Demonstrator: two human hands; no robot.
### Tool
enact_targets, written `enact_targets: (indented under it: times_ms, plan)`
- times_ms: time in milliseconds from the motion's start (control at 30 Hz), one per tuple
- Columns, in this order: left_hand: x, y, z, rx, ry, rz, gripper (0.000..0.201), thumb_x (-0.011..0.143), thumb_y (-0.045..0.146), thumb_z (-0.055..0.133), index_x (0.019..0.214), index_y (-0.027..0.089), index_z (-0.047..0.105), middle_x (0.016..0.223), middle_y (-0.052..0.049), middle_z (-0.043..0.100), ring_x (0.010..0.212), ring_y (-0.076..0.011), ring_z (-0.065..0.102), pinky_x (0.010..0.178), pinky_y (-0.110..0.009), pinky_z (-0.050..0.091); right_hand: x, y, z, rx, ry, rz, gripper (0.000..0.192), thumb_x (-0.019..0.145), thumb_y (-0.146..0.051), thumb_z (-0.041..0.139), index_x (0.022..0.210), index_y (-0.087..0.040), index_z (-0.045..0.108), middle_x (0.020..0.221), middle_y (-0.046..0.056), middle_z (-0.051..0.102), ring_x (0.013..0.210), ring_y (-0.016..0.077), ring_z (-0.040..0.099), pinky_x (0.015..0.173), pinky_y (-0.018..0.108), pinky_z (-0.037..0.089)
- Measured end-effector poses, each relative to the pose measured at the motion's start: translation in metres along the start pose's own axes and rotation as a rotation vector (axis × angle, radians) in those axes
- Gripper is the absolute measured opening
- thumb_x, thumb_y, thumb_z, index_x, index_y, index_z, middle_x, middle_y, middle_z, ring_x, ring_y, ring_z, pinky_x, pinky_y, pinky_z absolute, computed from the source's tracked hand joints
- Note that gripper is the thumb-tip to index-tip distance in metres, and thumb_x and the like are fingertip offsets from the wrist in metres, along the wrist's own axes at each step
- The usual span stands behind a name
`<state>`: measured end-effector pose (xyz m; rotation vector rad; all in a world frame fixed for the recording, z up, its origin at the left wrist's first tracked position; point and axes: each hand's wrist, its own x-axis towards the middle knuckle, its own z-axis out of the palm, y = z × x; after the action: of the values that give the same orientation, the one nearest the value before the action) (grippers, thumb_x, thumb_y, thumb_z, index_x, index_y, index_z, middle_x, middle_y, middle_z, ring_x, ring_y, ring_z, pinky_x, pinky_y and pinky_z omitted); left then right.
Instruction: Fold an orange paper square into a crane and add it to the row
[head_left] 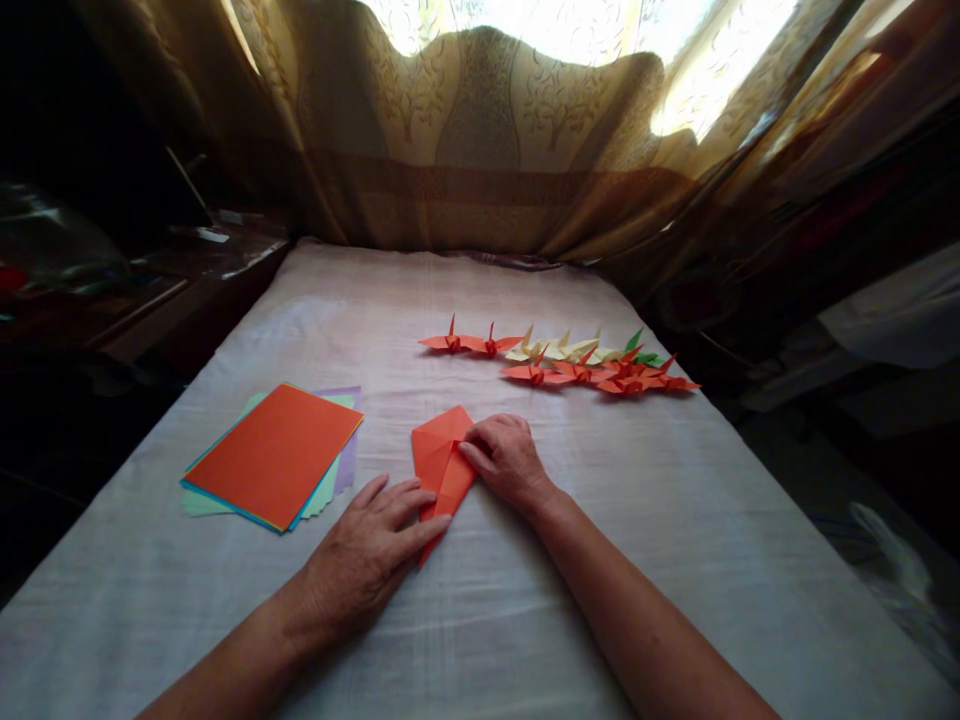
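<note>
A partly folded orange paper (437,456) lies flat on the white tablecloth (525,600) in front of me. My left hand (367,555) rests on the cloth with its fingertips pressing the paper's lower left edge. My right hand (506,458) presses its fingers down on the paper's right side. Neither hand lifts the paper. Beyond it, a row of finished paper cranes (570,362) in orange, pale yellow and green stands on the cloth.
A stack of coloured paper sheets (274,455), orange on top, lies to the left of my hands. Patterned curtains (480,130) hang behind the table's far edge. Dark furniture (150,290) stands at the left and clutter at the right.
</note>
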<state>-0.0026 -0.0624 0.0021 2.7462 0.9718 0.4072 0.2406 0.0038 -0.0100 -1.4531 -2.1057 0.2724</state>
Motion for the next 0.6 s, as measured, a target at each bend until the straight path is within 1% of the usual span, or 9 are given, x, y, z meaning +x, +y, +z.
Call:
enact_targets:
  times_ms: [133,200,367,467,600]
  plan:
    - [0.0003,0.0,0.0007,0.011,-0.023,-0.001,0.052,0.092,0.009,0.046,0.133,0.039,0.057,0.139,-0.005,0.056,0.13,-0.0258,0.049,0.114,-0.055,0.03,0.0004,-0.0008,-0.0005,-0.011,0.003,-0.011,0.011,0.088,-0.029,0.065,0.078,-0.023,0.064,0.077,0.001,0.068,0.081,0.019,0.059,0.085,0.036,0.036]
    - [0.0009,0.0004,-0.0009,-0.001,-0.032,-0.002,0.051,0.092,0.011,0.046,0.133,0.04,0.057,0.139,-0.005,0.055,0.13,-0.0261,0.049,0.114,-0.056,0.029,0.0002,-0.0007,-0.0004,-0.011,0.011,-0.013,0.011,0.087,-0.028,0.066,0.078,-0.023,0.064,0.076,0.001,0.067,0.081,0.0192,0.058,0.086,0.036,0.035]
    - [0.0036,0.0026,-0.0068,-0.052,-0.071,-0.032,0.039,0.095,0.028,0.05,0.132,0.038,0.058,0.143,-0.005,0.052,0.131,-0.0276,0.046,0.115,-0.059,0.022,-0.0006,-0.0003,0.0004,-0.026,0.007,-0.009,0.012,0.087,-0.028,0.066,0.077,-0.023,0.063,0.076,0.001,0.066,0.081,0.0196,0.058,0.085,0.036,0.035]
    - [0.0062,0.0031,-0.0055,-0.088,-0.049,-0.066,0.03,0.097,0.034,0.05,0.123,0.037,0.065,0.137,-0.004,0.058,0.128,-0.0269,0.049,0.115,-0.061,0.02,-0.0005,-0.0003,0.0004,-0.032,-0.001,-0.009,0.012,0.087,-0.028,0.066,0.077,-0.022,0.063,0.076,0.001,0.066,0.081,0.0198,0.058,0.085,0.036,0.035]
    - [0.0089,0.0026,0.0007,-0.115,0.001,-0.109,0.024,0.096,0.035,0.053,0.112,0.037,0.07,0.127,-0.002,0.065,0.123,-0.0264,0.053,0.114,-0.062,0.019,-0.0001,-0.0001,0.0003,-0.025,-0.01,-0.001,0.013,0.088,-0.03,0.065,0.077,-0.022,0.063,0.075,0.001,0.066,0.081,0.0197,0.057,0.085,0.036,0.035]
